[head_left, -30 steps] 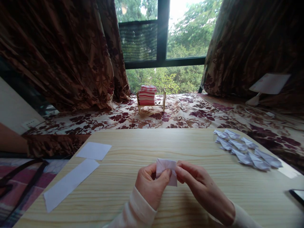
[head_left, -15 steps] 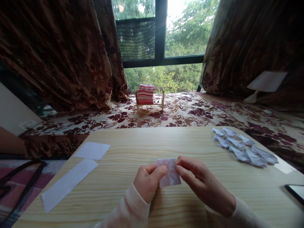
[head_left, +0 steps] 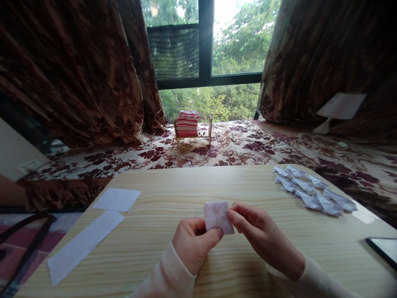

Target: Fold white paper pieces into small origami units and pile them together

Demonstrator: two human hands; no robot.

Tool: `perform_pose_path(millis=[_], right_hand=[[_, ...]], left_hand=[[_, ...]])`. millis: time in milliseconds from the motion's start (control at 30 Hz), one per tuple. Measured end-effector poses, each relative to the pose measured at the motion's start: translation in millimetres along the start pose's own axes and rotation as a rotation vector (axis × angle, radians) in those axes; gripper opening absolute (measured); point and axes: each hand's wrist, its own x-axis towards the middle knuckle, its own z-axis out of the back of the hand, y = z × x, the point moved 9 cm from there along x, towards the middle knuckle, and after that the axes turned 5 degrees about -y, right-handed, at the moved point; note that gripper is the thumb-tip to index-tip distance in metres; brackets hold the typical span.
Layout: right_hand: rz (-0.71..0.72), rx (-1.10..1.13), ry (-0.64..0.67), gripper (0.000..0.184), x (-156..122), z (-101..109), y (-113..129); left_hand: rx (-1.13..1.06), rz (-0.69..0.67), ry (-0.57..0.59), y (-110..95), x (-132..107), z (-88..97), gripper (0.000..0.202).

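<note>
A small square of folded white paper [head_left: 218,216], marked with crossing creases, is held up above the wooden table between my two hands. My left hand [head_left: 196,242] grips its lower left edge, thumb lying across the front near the bottom. At the right edge, the thumb and fingertips of my right hand [head_left: 263,234] pinch the paper. The fingers behind the square are hidden. To the left lie a white paper strip [head_left: 85,246] and a shorter white paper piece [head_left: 117,199], flat on the table [head_left: 161,186].
Several folded white paper pieces [head_left: 310,188] lie grouped at the table's far right. A dark-edged flat device [head_left: 384,250] rests at the right edge. Beyond the table, a small rack with folded red-and-white cloths [head_left: 187,124] and a lamp [head_left: 341,105] stand on the flowered cover.
My left thumb has slid down from the paper's upper left to its lower edge, uncovering more of the creases. The square has risen slightly. The whole view has shifted a little.
</note>
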Motion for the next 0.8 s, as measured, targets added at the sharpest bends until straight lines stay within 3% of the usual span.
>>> perform_pose_path(millis=[433, 633, 800], right_hand=[[-0.081, 0.066, -0.016, 0.036, 2, 0, -9], [-0.071, 0.113, 0.004, 0.036, 2, -3, -10], [-0.046, 0.186, 0.057, 0.037, 1, -15, -10]], left_hand=[[0.008, -0.02, 0.009, 3, 0, 0.7, 0.014], [0.0, -0.105, -0.07, 10, 14, 15.9, 0.032], [-0.041, -0.13, -0.14, 14, 17, 19.9, 0.032]])
